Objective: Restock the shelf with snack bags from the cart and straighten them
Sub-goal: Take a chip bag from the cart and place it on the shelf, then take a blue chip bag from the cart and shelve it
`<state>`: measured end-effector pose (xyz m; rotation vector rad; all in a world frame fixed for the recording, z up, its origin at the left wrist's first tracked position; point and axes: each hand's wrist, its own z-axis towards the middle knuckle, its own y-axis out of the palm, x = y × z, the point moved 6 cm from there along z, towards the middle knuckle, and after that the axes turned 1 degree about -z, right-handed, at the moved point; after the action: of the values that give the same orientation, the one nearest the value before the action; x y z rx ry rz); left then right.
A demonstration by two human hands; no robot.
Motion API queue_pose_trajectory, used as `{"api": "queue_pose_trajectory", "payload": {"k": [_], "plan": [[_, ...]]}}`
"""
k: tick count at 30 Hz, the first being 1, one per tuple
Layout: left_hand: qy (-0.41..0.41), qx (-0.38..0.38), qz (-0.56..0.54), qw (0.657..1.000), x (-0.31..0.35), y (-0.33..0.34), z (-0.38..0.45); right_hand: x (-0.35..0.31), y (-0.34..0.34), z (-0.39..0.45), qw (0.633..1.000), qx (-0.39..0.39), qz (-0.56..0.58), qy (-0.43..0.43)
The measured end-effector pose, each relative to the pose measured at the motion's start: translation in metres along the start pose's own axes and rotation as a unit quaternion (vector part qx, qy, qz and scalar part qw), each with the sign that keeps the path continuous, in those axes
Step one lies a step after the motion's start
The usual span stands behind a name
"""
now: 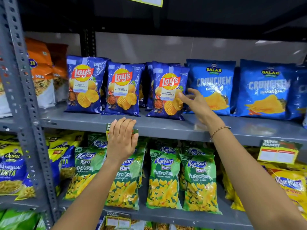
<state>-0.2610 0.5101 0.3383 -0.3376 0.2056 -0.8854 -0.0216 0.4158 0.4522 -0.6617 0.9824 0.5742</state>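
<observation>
Snack bags stand upright in rows on the grey metal shelf (166,126): three fronts of blue Lay's bags, with more packed behind them, and lighter blue Balaji Crunchem bags (211,85) to their right. The right hand (196,103) reaches in with its grip wide and empty, fingertips touching the right edge of the rightmost Lay's bag (167,90), between it and the first Crunchem bag. The left hand (123,138) lies flat against the shelf's front lip, fingers together, covering a price tag (135,131) and holding nothing. Green Kurkure Puffcorn bags (163,180) fill the shelf below.
</observation>
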Motion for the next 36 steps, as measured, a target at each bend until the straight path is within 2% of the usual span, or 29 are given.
{"api": "queue_pose_trajectory", "payload": {"k": [2,5,7,10,15,19,21,25,30,33,36], "plan": [[-0.014,-0.010,-0.024,1.000,0.001,-0.004,0.001,-0.003,-0.018,-0.020,0.994,0.084,-0.061,-0.035],[-0.053,0.003,-0.104,0.993,0.012,-0.016,0.003,-0.006,-0.043,-0.074,0.969,0.195,-0.065,-0.139],[-0.040,0.019,-0.176,0.983,0.040,-0.025,0.006,-0.004,-0.052,-0.119,0.955,0.214,-0.054,-0.198],[0.028,0.015,-0.301,0.953,0.110,-0.031,0.006,0.018,-0.070,-0.172,0.954,0.220,-0.061,-0.196],[0.070,-0.115,-0.497,0.857,0.252,-0.013,-0.023,0.096,-0.137,-0.245,0.964,0.251,-0.070,-0.052],[0.004,-0.277,-0.580,0.766,0.371,0.020,-0.072,0.161,-0.214,-0.326,0.944,0.310,-0.077,0.082],[-0.022,-0.357,-0.593,0.721,0.430,0.037,-0.103,0.195,-0.251,-0.370,0.928,0.336,-0.062,0.146],[-0.075,-0.541,-0.582,0.602,0.540,0.064,-0.177,0.267,-0.315,-0.448,0.893,0.353,-0.045,0.274],[-0.164,-0.681,-0.525,0.483,0.635,0.096,-0.254,0.376,-0.375,-0.537,0.821,0.335,-0.023,0.463],[-0.175,-0.726,-0.491,0.448,0.679,0.126,-0.297,0.439,-0.399,-0.580,0.779,0.312,-0.028,0.544],[-0.207,-0.747,-0.435,0.459,0.703,0.164,-0.334,0.491,-0.414,-0.608,0.752,0.277,-0.027,0.597]]}}
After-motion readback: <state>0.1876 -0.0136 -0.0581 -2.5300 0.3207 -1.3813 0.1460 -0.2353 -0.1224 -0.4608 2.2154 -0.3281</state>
